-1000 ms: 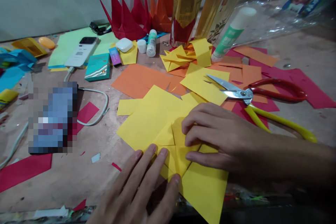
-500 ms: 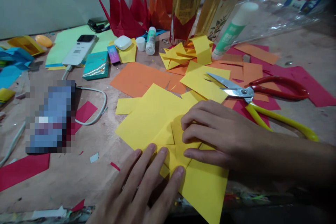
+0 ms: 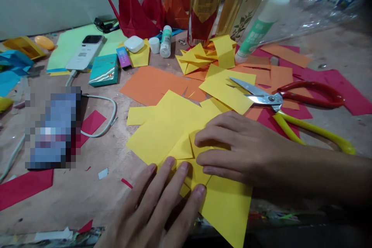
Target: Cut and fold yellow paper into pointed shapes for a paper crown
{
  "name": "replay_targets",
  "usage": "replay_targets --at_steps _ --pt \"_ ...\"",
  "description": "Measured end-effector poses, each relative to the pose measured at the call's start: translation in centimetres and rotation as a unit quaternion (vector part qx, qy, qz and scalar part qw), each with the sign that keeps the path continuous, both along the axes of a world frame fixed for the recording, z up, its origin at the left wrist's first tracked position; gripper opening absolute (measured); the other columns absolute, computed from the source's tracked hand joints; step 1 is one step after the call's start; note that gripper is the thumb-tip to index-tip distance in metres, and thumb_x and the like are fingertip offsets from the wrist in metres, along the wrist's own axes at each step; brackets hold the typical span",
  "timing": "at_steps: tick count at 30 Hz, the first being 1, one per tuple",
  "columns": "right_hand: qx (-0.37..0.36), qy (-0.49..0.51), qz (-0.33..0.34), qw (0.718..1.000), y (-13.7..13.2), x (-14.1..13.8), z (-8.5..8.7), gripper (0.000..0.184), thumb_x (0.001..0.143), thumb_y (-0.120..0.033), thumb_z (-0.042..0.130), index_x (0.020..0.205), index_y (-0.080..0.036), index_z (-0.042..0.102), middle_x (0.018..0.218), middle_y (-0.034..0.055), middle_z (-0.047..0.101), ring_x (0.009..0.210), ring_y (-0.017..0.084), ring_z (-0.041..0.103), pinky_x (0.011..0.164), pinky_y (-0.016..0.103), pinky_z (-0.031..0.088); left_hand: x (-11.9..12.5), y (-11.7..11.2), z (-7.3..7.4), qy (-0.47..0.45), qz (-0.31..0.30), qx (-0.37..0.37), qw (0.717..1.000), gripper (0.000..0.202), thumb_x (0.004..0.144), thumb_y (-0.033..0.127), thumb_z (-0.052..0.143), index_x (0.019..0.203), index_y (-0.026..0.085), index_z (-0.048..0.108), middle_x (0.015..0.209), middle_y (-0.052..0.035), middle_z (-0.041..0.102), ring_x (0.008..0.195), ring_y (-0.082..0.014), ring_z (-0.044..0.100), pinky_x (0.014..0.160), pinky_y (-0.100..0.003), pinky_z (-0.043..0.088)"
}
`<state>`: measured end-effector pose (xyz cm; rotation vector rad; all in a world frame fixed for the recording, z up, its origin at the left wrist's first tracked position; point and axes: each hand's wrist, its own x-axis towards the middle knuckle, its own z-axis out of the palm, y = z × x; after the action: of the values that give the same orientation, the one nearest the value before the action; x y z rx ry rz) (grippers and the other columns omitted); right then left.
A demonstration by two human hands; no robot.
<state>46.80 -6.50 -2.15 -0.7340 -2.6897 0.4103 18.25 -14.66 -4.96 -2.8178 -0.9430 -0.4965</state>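
A folded yellow paper piece (image 3: 190,162) lies on top of loose yellow sheets (image 3: 167,124) near the table's front edge. My left hand (image 3: 162,205) comes in from the bottom, fingers stretched flat, fingertips pressing on the fold's lower left side. My right hand (image 3: 241,151) reaches in from the right, fingers extended and lying flat on the folded piece's right half. Neither hand grips anything; both press the paper down. The folded piece is partly hidden under my fingers.
Scissors (image 3: 279,102) with red and yellow handles lie to the right on orange and red paper. Glue sticks (image 3: 258,27), bottles (image 3: 205,4), red folded shapes (image 3: 136,11), a white phone (image 3: 84,52), a teal box (image 3: 104,70) and a cable (image 3: 101,124) sit behind and left.
My right hand's fingers have slid a little leftward across the folded yellow piece. My left hand stays pressed on its lower edge with only a slight shift.
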Motion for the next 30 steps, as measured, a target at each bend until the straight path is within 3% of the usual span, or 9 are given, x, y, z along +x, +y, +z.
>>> replay_targets --at_steps 5,12,16,18,21,22,24,27,30 --pt "-0.002 -0.019 -0.001 1.000 -0.1 -0.1 0.2 0.031 0.115 -0.028 0.043 0.106 -0.022 0.072 0.125 0.0074 0.072 0.113 0.026 0.056 0.099 0.044 0.043 -0.3 0.4 0.9 0.048 -0.046 -0.038 0.997 0.049 0.116 0.026 0.033 0.156 0.020 0.060 0.163 -0.0108 0.060 0.163 -0.0307 0.036 0.137 -0.051 0.016" --pt "0.025 -0.024 -0.007 0.999 -0.1 0.0 -0.3 0.030 0.115 -0.027 0.045 0.098 -0.022 0.069 0.124 0.0072 0.072 0.111 0.026 0.057 0.096 0.044 0.044 -0.4 0.3 1.2 0.048 -0.028 -0.045 0.997 0.051 0.116 0.032 0.034 0.160 0.020 0.057 0.163 -0.0098 0.061 0.159 -0.0310 0.043 0.138 -0.050 0.015" --pt "0.060 -0.044 0.012 0.997 0.0 0.2 0.1 0.028 0.114 -0.023 0.044 0.102 -0.021 0.070 0.128 0.0082 0.073 0.111 0.026 0.059 0.095 0.044 0.046 -0.8 0.8 1.4 0.092 -0.056 -0.027 0.994 0.055 0.111 0.022 0.037 0.164 0.016 0.052 0.164 -0.0125 0.059 0.155 -0.0345 0.046 0.137 -0.053 0.014" --pt "0.072 -0.071 0.031 0.994 -0.4 0.4 0.6 0.028 0.115 -0.033 0.047 0.113 -0.021 0.072 0.131 0.0088 0.074 0.116 0.027 0.062 0.100 0.046 0.047 -1.0 1.0 1.6 0.116 -0.073 -0.012 0.990 0.058 0.108 0.017 0.037 0.165 0.014 0.049 0.165 -0.0139 0.057 0.154 -0.0364 0.047 0.136 -0.056 0.013" --pt "0.086 -0.098 0.043 0.991 -2.1 1.0 1.2 0.064 0.113 -0.061 0.040 0.146 -0.011 0.064 0.150 0.0139 0.067 0.147 0.033 0.050 0.124 0.051 0.036 -1.1 1.3 1.7 0.127 -0.088 -0.002 0.988 0.057 0.110 0.021 0.035 0.165 0.013 0.048 0.166 -0.0149 0.056 0.152 -0.0374 0.050 0.136 -0.057 0.012" --pt "0.093 -0.100 0.041 0.990 -2.8 1.1 1.2 0.070 0.113 -0.060 0.037 0.156 -0.008 0.055 0.161 0.0143 0.059 0.158 0.033 0.038 0.131 0.051 0.027 -1.1 1.3 1.7 0.127 -0.090 0.000 0.988 0.057 0.111 0.022 0.035 0.166 0.013 0.048 0.166 -0.0150 0.056 0.152 -0.0372 0.050 0.136 -0.057 0.011" --pt "0.100 -0.117 0.034 0.988 -4.3 1.4 0.7 0.061 0.115 -0.041 0.036 0.165 -0.008 0.044 0.174 0.0109 0.044 0.167 0.030 0.025 0.136 0.050 0.020 -1.0 1.2 1.6 0.120 -0.083 -0.003 0.989 0.056 0.112 0.023 0.035 0.166 0.013 0.048 0.166 -0.0151 0.056 0.153 -0.0367 0.049 0.136 -0.056 0.012" --pt "0.087 -0.114 0.030 0.989 -5.5 1.5 -0.5 0.058 0.112 -0.021 0.026 0.167 -0.006 0.041 0.177 0.0117 0.039 0.166 0.029 0.030 0.135 0.050 0.027 -0.8 1.1 1.4 0.084 -0.067 -0.011 0.994 0.054 0.113 0.025 0.037 0.164 0.014 0.051 0.165 -0.0142 0.057 0.155 -0.0365 0.047 0.136 -0.056 0.015" --pt "0.031 -0.109 0.033 0.993 -5.4 1.6 -0.9 0.060 0.111 -0.026 0.041 0.168 -0.006 0.041 0.175 0.0141 0.041 0.163 0.028 0.039 0.134 0.045 0.033 -1.0 1.1 1.3 0.100 -0.081 -0.001 0.992 0.055 0.112 0.025 0.038 0.165 0.014 0.049 0.166 -0.0150 0.056 0.154 -0.0383 0.049 0.136 -0.057 0.014"
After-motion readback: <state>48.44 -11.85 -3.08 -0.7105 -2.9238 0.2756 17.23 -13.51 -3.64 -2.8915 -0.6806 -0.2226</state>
